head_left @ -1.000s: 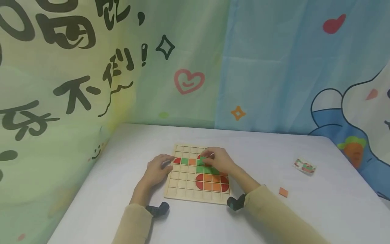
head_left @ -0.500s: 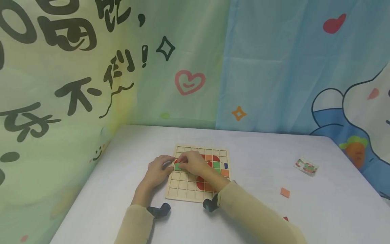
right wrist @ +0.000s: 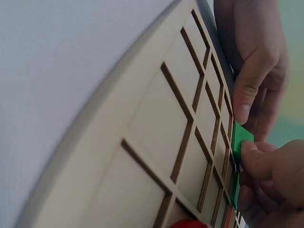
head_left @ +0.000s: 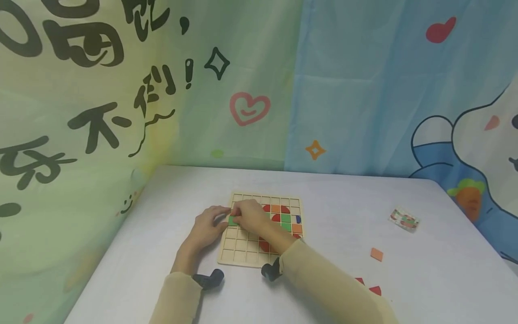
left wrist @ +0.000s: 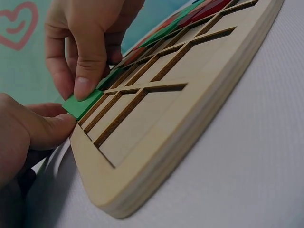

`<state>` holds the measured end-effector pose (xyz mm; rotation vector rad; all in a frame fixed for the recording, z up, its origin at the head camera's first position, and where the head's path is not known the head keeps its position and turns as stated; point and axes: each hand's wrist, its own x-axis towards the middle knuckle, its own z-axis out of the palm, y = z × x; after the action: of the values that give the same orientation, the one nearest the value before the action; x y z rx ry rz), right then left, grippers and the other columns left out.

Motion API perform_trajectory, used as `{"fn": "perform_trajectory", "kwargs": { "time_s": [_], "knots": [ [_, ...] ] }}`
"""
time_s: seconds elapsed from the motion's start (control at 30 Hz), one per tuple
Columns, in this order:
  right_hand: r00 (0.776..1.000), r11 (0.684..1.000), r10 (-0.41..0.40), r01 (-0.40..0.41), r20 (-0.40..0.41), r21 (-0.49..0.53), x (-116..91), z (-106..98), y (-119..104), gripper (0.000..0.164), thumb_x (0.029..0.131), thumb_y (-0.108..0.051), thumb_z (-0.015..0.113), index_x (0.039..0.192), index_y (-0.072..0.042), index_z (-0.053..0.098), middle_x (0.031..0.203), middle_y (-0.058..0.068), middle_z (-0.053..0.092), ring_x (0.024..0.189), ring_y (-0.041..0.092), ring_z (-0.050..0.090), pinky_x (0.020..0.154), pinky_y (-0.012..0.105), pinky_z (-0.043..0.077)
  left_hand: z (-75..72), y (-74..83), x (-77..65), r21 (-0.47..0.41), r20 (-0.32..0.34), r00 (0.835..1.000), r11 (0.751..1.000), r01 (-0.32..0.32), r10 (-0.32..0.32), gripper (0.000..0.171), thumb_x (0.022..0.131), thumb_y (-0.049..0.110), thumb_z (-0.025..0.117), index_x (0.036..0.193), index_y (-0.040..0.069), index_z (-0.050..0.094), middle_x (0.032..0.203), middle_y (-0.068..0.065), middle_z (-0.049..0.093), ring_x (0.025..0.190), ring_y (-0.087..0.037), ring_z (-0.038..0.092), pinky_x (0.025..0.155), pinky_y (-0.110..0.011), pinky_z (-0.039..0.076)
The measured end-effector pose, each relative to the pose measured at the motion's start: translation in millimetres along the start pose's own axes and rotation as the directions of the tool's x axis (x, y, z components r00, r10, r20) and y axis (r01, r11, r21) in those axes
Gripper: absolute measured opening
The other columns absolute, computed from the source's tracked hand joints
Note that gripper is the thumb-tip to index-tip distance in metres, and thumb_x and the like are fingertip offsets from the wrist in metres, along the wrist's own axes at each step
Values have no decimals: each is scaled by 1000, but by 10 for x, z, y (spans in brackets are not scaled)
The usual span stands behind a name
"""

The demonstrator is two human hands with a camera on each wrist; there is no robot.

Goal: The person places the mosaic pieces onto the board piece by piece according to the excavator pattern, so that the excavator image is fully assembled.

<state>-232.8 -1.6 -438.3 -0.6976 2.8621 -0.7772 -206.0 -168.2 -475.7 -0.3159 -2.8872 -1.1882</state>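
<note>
A wooden grid board [head_left: 238, 257] lies on the white table, with red, green, orange and blue pieces in several cells. Over its left edge, my right hand [head_left: 252, 218] pinches a green square tile [head_left: 232, 221] between thumb and fingers. In the left wrist view that tile [left wrist: 75, 106] sits tilted at the rim cell, partly covered by fingertips. My left hand [head_left: 206, 227] rests at the board's left edge, its thumb touching the rim beside the tile. The right hand and forearm hide some middle pieces in the head view.
Right of the board lie an orange square tile [head_left: 377, 254] and a small printed card [head_left: 404, 219]. Two red pieces, one of them a rounded wedge [head_left: 375, 290], lie near the right sleeve [head_left: 332, 283]. A printed curtain [head_left: 226, 144] hangs behind the table.
My right hand has moved left across the board with the green tile, from the middle to the left edge. The left hand has stayed in place. Red pieces by the right sleeve have become visible.
</note>
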Motion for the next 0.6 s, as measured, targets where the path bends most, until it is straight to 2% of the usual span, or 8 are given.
{"fn": "perform_trajectory", "kwargs": {
  "time_s": [0.13, 0.33, 0.4, 0.5, 0.6],
  "knots": [
    [1000, 999, -1, 1, 5, -42, -12, 2, -35, 6, 82, -16, 73, 86, -12, 70, 86, -1, 67, 86, 14, 61, 78, 30, 52, 9, 1, 0, -13, 2, 1000, 1000, 0, 1, 42, 87, 19, 65, 128, 17, 58, 137, -6, 54, 135, -31, 41, 112, -64, 17],
    [1000, 994, 14, -12, 17, -111, -37, -5, -77, 8, 82, -19, 73, 83, -12, 71, 87, -3, 65, 86, 11, 60, 76, 26, 52, 11, -3, -8, -33, -6, 1000, 999, -23, 23, 42, 86, 16, 65, 128, 15, 58, 137, -9, 54, 134, -33, 41, 110, -64, 22],
    [1000, 988, 9, -5, 21, -156, -42, -7, -97, 6, 83, -16, 72, 80, -13, 69, 83, -4, 63, 81, 10, 57, 72, 24, 51, 12, -9, -8, -38, -2, 1000, 999, -23, 23, 42, 86, 16, 66, 128, 15, 58, 137, -9, 53, 134, -33, 41, 111, -63, 22],
    [1000, 974, -10, 14, 20, -227, -56, -13, -122, 13, 84, -9, 69, 73, -14, 64, 78, -5, 57, 72, 9, 51, 63, 21, 47, 14, -15, -6, -34, -3, 999, 999, -32, 32, 42, 87, 17, 66, 128, 14, 58, 137, -9, 53, 134, -33, 42, 111, -64, 20],
    [1000, 965, -19, 22, 12, -261, -127, -34, -88, 13, 83, -8, 68, 73, -16, 64, 78, -7, 54, 69, 8, 48, 58, 20, 44, 15, -10, -6, -27, -7, 1000, 999, -22, 22, 42, 86, 17, 66, 128, 14, 59, 136, -9, 54, 133, -33, 43, 111, -63, 21]
  ]
}}
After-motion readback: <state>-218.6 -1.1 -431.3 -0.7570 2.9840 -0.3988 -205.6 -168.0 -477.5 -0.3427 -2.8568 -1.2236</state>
